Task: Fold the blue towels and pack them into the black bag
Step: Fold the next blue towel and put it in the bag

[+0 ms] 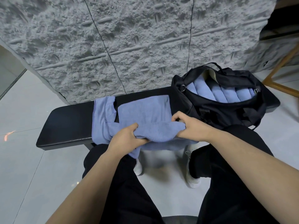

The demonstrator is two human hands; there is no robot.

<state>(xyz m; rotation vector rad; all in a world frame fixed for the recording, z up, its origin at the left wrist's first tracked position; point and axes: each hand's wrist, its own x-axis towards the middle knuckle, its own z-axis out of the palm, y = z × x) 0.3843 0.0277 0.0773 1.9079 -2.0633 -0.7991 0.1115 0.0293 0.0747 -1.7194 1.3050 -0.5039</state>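
Observation:
A blue towel (145,112) lies spread on the black bench (64,117), its near edge bunched up and hanging over the front. My left hand (127,136) grips that bunched edge on the left. My right hand (187,125) pinches it on the right. A second blue towel (103,117) lies crumpled under it to the left. The black bag (223,112) stands open on the right end of the bench, with several folded blue towels (216,92) standing in a row inside.
A rough grey wall (129,38) rises right behind the bench. A wooden frame leg (281,62) stands at the far right on the pale tiled floor (32,159). My knees in black trousers and white shoes are just in front of the bench.

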